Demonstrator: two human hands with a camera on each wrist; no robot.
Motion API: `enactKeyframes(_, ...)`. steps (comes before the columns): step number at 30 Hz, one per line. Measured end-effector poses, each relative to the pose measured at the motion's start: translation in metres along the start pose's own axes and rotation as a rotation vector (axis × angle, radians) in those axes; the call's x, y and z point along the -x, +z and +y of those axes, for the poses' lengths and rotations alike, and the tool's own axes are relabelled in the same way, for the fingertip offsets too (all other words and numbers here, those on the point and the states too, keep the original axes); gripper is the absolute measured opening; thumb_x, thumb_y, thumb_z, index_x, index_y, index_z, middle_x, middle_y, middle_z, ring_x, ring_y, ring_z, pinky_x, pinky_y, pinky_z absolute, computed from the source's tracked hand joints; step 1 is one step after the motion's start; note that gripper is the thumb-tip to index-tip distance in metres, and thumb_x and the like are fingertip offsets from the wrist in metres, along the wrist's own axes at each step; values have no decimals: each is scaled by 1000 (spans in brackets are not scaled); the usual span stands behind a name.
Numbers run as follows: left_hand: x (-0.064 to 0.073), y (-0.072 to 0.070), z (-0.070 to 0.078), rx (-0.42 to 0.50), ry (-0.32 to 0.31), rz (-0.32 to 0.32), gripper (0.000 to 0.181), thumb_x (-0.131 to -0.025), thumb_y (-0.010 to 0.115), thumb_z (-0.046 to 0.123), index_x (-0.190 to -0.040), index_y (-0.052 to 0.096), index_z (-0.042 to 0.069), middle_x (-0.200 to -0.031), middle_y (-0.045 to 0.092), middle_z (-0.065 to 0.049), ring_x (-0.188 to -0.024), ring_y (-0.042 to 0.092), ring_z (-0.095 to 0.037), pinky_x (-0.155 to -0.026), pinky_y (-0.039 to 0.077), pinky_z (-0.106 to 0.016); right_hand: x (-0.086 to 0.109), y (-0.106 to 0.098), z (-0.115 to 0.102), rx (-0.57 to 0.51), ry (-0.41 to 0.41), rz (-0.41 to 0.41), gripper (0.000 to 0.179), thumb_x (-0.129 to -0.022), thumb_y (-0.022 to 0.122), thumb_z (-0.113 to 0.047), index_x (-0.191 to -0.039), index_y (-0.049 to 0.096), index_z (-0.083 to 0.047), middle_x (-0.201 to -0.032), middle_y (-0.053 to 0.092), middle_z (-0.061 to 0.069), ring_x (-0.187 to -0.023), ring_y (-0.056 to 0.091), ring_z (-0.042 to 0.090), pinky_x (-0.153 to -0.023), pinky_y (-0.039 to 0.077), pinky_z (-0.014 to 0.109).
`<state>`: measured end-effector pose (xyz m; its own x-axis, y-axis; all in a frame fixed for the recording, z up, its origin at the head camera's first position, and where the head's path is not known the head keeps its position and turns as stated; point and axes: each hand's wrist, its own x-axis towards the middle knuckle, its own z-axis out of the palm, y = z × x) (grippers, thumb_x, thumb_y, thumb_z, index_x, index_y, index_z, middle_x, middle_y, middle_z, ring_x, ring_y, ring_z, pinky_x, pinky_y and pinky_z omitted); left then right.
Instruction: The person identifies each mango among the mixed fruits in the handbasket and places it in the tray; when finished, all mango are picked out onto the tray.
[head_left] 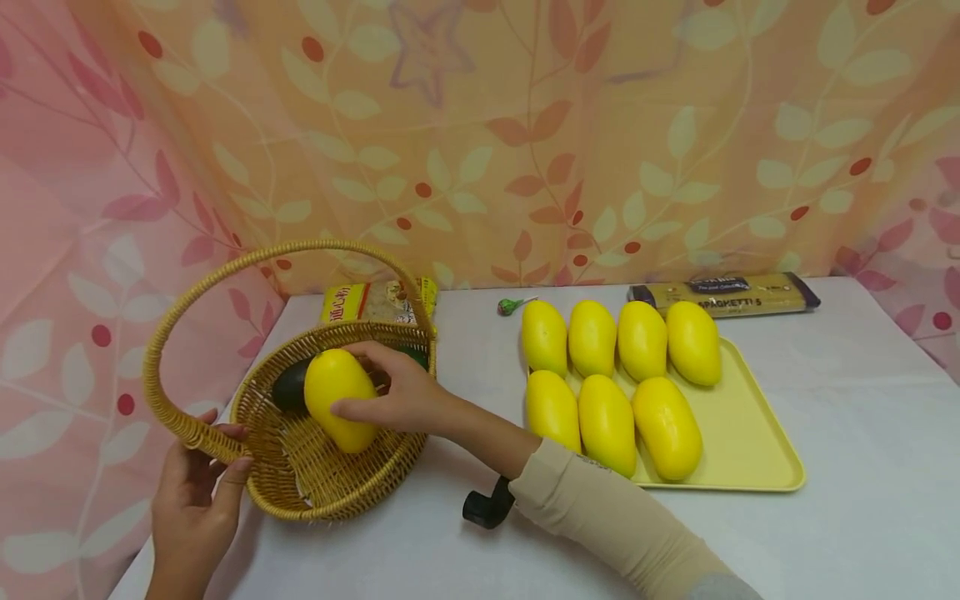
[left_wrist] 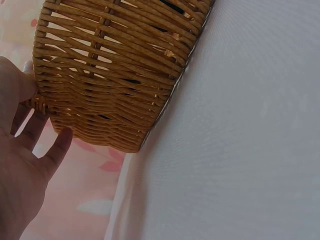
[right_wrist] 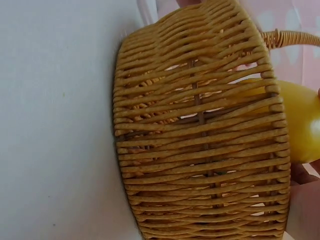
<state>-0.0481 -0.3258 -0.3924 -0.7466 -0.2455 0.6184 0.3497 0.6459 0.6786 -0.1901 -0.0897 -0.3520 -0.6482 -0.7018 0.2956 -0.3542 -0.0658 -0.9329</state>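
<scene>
A wicker basket (head_left: 330, 500) with a tall arched handle stands at the left of the table. My left hand (head_left: 197, 500) holds its near-left side where the handle meets the rim, the thumb at the rim in the left wrist view. Over the basket's opening, my right hand (head_left: 405, 392) grips a yellow mango (head_left: 337, 396), thumb on the near side. In the right wrist view the mango (right_wrist: 302, 122) shows partly above the rim. Behind it in the basket lie a dark rounded thing (head_left: 291, 386) and a green one (head_left: 414, 357), both partly hidden.
Several mangoes (head_left: 592, 340) lie in two rows on a pale yellow tray (head_left: 750, 433) at the right. Behind stand a spaghetti packet (head_left: 727, 296), a green-wrapped lollipop (head_left: 510, 307) and a yellow food packet (head_left: 375, 302). A black elbow-shaped piece (head_left: 486, 507) lies partly under my right forearm.
</scene>
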Motion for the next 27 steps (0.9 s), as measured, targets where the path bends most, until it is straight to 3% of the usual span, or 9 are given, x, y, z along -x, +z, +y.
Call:
enactKeyframes(7, -1, 0, 2, -12, -19, 14, 80, -77, 62, -33, -147, 42, -1, -116, 60, -5, -111, 61, -11, -93, 48, -13, 13, 0, -5, -126, 15, 78, 52, -90, 70, -21, -139, 53, -12, -116, 59, -1, -97, 61, 12, -81, 58, 30)
enactKeyframes(12, -1, 1, 3, -19, -39, 15, 81, -77, 62, -33, -148, 42, 0, -116, 59, -2, -110, 61, -10, -93, 47, -12, 27, -6, -11, -146, 35, 103, 51, -92, 69, -22, -140, 52, -12, -117, 60, 1, -97, 62, 14, -82, 58, 31)
enactKeyframes(20, -2, 2, 1, 3, 6, 8, 80, -76, 61, -34, -147, 42, -3, -117, 59, -6, -111, 61, -11, -94, 48, -14, 47, -28, -22, -106, 40, 134, 51, -93, 68, -21, -140, 52, -10, -122, 60, 6, -102, 61, 18, -87, 56, 32)
enactKeyframes(27, -1, 1, 1, -10, -26, 12, 81, -76, 61, -34, -148, 42, -1, -117, 59, -4, -111, 61, -10, -93, 47, -13, 65, -45, -30, -139, 93, 170, 50, -93, 69, -21, -141, 53, -14, -124, 61, 5, -109, 60, 23, -92, 54, 36)
